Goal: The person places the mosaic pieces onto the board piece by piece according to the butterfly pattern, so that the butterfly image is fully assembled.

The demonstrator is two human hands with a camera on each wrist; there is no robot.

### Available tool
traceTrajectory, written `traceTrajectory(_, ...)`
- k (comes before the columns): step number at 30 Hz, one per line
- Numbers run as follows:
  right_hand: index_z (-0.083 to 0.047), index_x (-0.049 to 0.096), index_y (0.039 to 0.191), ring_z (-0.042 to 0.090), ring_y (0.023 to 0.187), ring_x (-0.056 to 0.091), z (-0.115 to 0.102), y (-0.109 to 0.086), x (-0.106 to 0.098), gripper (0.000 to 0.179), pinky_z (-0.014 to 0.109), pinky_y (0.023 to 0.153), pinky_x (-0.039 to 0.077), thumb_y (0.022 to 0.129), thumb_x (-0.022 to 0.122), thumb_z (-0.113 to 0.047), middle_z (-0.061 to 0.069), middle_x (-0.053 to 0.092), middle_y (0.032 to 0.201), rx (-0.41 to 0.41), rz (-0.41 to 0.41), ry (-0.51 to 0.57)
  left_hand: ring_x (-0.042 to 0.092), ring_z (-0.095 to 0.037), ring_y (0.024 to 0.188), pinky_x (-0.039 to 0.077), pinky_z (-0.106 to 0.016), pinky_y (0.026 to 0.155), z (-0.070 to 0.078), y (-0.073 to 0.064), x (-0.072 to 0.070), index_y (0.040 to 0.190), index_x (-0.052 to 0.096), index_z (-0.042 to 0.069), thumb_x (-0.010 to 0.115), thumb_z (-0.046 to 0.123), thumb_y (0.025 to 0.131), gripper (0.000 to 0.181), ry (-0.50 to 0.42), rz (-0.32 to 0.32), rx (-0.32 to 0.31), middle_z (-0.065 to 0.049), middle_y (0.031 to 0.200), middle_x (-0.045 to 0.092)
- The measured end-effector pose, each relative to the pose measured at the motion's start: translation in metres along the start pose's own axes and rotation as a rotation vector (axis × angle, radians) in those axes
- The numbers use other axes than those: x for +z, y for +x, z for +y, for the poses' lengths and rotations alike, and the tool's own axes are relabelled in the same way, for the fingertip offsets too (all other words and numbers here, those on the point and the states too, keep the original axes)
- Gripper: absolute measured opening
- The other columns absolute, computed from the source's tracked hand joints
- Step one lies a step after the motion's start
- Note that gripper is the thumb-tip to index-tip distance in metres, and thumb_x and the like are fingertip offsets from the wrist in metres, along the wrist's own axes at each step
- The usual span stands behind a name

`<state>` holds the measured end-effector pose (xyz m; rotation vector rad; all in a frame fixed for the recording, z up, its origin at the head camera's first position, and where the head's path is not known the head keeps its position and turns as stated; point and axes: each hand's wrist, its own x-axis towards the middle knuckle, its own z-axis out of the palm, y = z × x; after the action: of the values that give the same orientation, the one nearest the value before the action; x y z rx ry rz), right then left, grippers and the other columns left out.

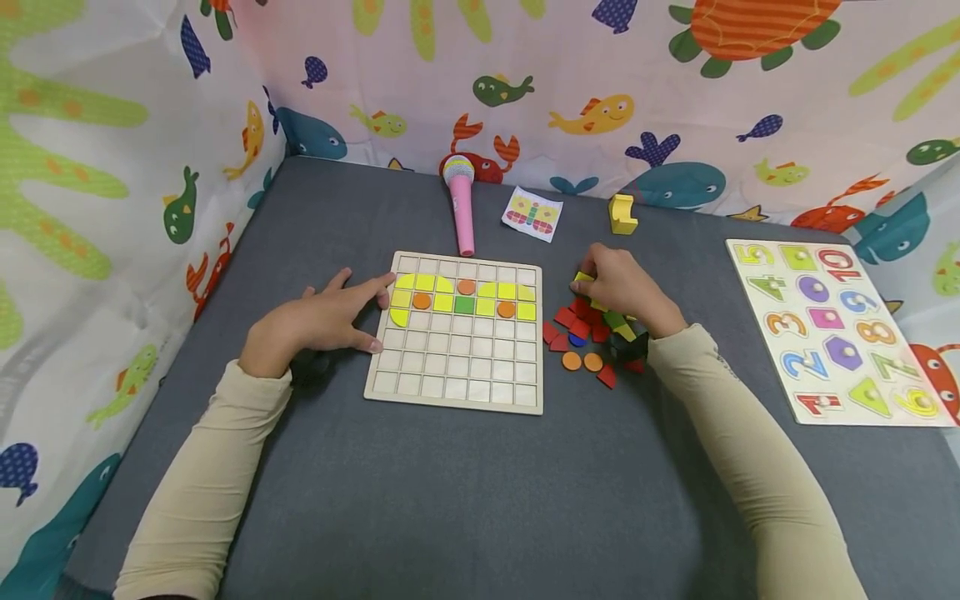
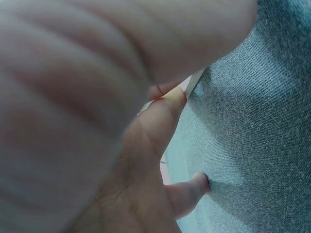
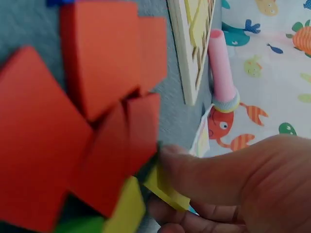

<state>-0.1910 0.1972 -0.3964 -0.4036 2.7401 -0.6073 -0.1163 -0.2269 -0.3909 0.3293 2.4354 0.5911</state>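
Nearest, a broad stretch of desk (image 1: 465, 492) lies between the two sleeves and gives the arms room to move. Beyond it sits the board (image 1: 450, 367), its low grid partly filled with yellow, orange and green tiles along the far rows; it looks like light, stiff wood, best steadied by its rim. The left hand (image 1: 318, 321) does so at the left edge, its fingers spread apart. Just beside the right edge lies the loose pile, with orange discs (image 1: 572, 361) at the near side and red tiles (image 1: 577, 307) overlapping behind them. Over its far side, the right hand (image 1: 626, 287) has thumb and fingers clamped on a yellow tile (image 3: 167, 190). That tile is probably light, rigid and hard to break, though its smooth faces may slip; a pinch on opposite edges or faces should suit it. The gap between pile and board is narrow, so a low path could catch the board's raised rim or nudge neighbours. Farther off, the mic (image 1: 462, 212) nearly meets the board's far edge, while the card (image 1: 532, 214) and yellow block (image 1: 621, 218) stand nearer the curtain (image 1: 570, 50).
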Motion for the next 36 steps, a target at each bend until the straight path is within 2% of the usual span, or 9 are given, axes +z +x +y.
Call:
traceTrajectory(3, 0.007, 0.063, 0.110, 0.032, 0.077, 0.060, -0.001, 0.000, -0.004, 0.016, 0.040, 0.066, 0.053, 0.102, 0.069, -0.006, 0.022, 0.067, 0.097, -0.040, 0.067, 0.005, -0.009, -0.052, 0.160, -0.002, -0.082, 0.116, 0.000, 0.000, 0.001, 0.171, 0.020, 0.018, 0.087, 0.032, 0.093, 0.104, 0.002, -0.002, -0.006, -0.019, 0.175, 0.023)
traceTrajectory(6, 0.008, 0.066, 0.108, 0.033, 0.076, 0.061, -0.003, 0.001, -0.007, 0.010, 0.042, 0.067, 0.055, 0.102, 0.066, -0.001, 0.023, 0.068, 0.098, -0.085, 0.133, 0.016, -0.009, -0.052, 0.160, -0.003, -0.082, 0.116, 0.001, 0.000, 0.000, 0.173, 0.016, 0.018, 0.087, 0.032, 0.094, 0.107, 0.002, -0.004, -0.008, -0.019, 0.175, 0.023)
traceTrajectory(12, 0.007, 0.070, 0.109, 0.033, 0.082, 0.066, -0.019, 0.004, -0.005, 0.011, 0.048, 0.075, 0.058, 0.101, 0.065, 0.002, 0.022, 0.072, 0.101, -0.144, 0.173, 0.085, -0.009, -0.052, 0.160, -0.003, -0.083, 0.115, 0.001, 0.000, 0.000, 0.171, 0.020, 0.017, 0.086, 0.031, 0.094, 0.103, -0.005, 0.001, 0.002, -0.020, 0.175, 0.022)
traceTrajectory(19, 0.005, 0.069, 0.106, 0.029, 0.079, 0.070, -0.049, 0.006, 0.005, 0.010, 0.042, 0.073, 0.060, 0.098, 0.063, 0.007, 0.019, 0.072, 0.096, -0.208, 0.167, 0.159, -0.009, -0.052, 0.160, -0.003, -0.083, 0.115, 0.001, 0.000, 0.000, 0.162, 0.035, 0.018, 0.086, 0.030, 0.094, 0.086, -0.010, 0.002, 0.017, -0.018, 0.175, 0.022)
traceTrajectory(23, 0.005, 0.069, 0.108, 0.028, 0.080, 0.070, -0.067, 0.008, 0.013, 0.010, 0.041, 0.075, 0.062, 0.100, 0.063, 0.006, 0.018, 0.072, 0.098, -0.228, 0.132, 0.183, -0.009, -0.052, 0.160, -0.003, -0.083, 0.115, 0.001, 0.000, 0.001, 0.165, 0.032, 0.018, 0.086, 0.031, 0.094, 0.090, -0.006, 0.004, 0.009, -0.019, 0.176, 0.021)
traceTrajectory(27, 0.003, 0.069, 0.110, 0.026, 0.080, 0.070, -0.083, 0.010, 0.022, 0.010, 0.040, 0.076, 0.062, 0.102, 0.065, 0.003, 0.016, 0.072, 0.097, -0.258, 0.098, 0.188, -0.009, -0.052, 0.160, -0.004, -0.083, 0.115, 0.001, 0.000, 0.001, 0.171, 0.021, 0.019, 0.087, 0.032, 0.093, 0.103, -0.004, -0.003, -0.010, -0.020, 0.176, 0.020)
traceTrajectory(32, 0.002, 0.071, 0.109, 0.027, 0.082, 0.066, -0.101, 0.011, 0.033, 0.009, 0.039, 0.076, 0.058, 0.101, 0.068, 0.002, 0.014, 0.072, 0.098, -0.340, 0.092, 0.170, -0.009, -0.050, 0.160, -0.004, -0.082, 0.116, 0.001, 0.000, 0.000, 0.173, 0.015, 0.020, 0.087, 0.033, 0.092, 0.110, -0.004, -0.010, -0.034, -0.021, 0.176, 0.018)
traceTrajectory(36, 0.002, 0.072, 0.108, 0.026, 0.085, 0.064, -0.114, 0.011, 0.045, 0.007, 0.038, 0.079, 0.057, 0.100, 0.070, 0.001, 0.013, 0.073, 0.098, -0.391, 0.078, 0.173, -0.009, -0.051, 0.160, -0.004, -0.083, 0.115, 0.001, 0.001, 0.000, 0.173, 0.016, 0.020, 0.088, 0.034, 0.092, 0.109, 0.001, -0.009, -0.027, -0.020, 0.176, 0.020)
